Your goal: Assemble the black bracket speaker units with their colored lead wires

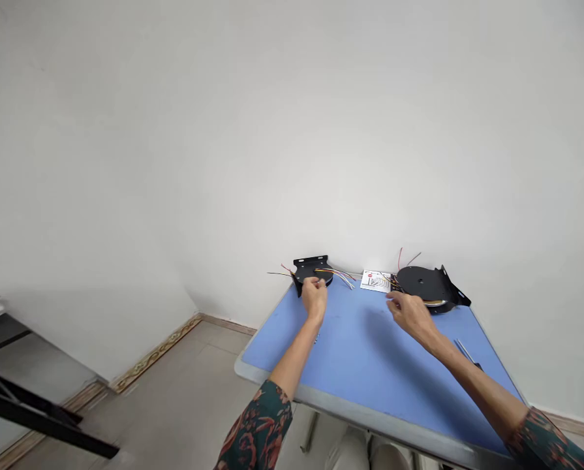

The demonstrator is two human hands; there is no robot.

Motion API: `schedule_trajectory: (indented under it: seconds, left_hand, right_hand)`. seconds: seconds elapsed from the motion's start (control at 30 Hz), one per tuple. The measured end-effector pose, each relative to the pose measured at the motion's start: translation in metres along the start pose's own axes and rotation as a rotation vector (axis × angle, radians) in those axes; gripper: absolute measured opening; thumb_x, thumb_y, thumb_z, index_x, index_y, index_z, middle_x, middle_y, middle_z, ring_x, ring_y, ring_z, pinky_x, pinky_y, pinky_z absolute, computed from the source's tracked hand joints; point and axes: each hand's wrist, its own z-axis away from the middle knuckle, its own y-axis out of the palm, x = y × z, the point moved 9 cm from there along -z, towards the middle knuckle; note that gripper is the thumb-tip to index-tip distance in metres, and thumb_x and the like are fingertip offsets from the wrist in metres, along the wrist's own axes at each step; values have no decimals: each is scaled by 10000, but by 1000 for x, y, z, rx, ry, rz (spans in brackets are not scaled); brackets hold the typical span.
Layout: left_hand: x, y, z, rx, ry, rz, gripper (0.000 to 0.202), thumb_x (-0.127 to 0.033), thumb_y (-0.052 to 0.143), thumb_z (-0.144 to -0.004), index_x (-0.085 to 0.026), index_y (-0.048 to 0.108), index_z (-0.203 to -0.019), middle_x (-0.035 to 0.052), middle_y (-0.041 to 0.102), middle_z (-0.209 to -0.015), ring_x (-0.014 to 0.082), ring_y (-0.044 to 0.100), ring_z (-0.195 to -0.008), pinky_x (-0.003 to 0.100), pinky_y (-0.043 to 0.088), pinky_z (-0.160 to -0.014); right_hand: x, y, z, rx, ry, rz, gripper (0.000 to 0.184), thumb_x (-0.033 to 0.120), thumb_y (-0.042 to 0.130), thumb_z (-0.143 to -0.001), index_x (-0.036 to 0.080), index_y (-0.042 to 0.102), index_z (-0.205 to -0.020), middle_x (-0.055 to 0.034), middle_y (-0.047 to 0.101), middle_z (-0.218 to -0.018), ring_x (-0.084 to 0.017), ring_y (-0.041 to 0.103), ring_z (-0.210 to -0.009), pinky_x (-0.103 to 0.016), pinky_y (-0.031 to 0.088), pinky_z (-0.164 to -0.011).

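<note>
My left hand (315, 299) is closed at the front edge of a black round plate assembly (307, 270) with bracket flanges and loose coloured wires. What its fingers pinch is hidden. My right hand (412, 313) hovers over the table, its thumb and fingers drawn together. Anything between those fingertips is too small to make out. Beside it, at the right rear, lies a larger black disc unit (421, 282) with an angled bracket and thin wires. A printed card (375, 281) rests at the back edge, between the two black units.
The blue table (340, 352) with a pale rim stands against a white wall. Slim metal rods with a dark end, maybe a tool (466, 352), lie at the right. Tiny parts (316, 337) sit by my left wrist. A black metal frame (37, 418) stands at far left.
</note>
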Motion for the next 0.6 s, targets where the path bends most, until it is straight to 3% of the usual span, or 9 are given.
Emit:
schedule_trajectory:
  seconds: [0.1,0.2,0.3,0.4,0.6]
  left_hand:
    - [13,-49,-35,-111,6,-127,328,-251,476,-954,-133,594,-1237,181,650,-1232,285,617,-1163,397,441,-1008]
    - [16,-64,-65,-99,63,-241,286,-286,540,-915,-164,694,-1123,178,643,-1274,338,533,-1261,434,376,-1074]
    - [16,-58,-89,-50,122,-328,260,-343,601,-873,-194,751,-1024,157,669,-1257,361,484,-1300,420,363,-1073]
    - [23,-45,-107,-16,125,-386,299,-398,603,-862,-176,768,-976,175,698,-1206,380,504,-1280,426,374,-1047]
    - [45,-26,-122,35,81,-371,336,-439,528,-896,-228,767,-1003,106,767,-1106,315,609,-1211,422,363,-1066]
  right_hand:
    - [32,63,-28,266,177,-564,128,119,593,-880,125,701,-947,-74,741,-828,-134,655,-605,-224,505,-550]
    - [69,108,-60,334,253,-728,91,143,556,-930,116,642,-919,-62,718,-753,-114,638,-529,-228,547,-530]
    - [92,144,-88,337,310,-804,129,216,530,-986,131,599,-917,-57,696,-684,-125,654,-524,-249,586,-552]
    - [96,166,-106,288,367,-855,155,240,515,-1008,140,580,-908,-41,674,-628,-117,624,-469,-236,573,-500]
    - [86,178,-115,200,395,-916,117,174,607,-945,141,592,-834,-45,683,-585,-124,628,-461,-216,563,-457]
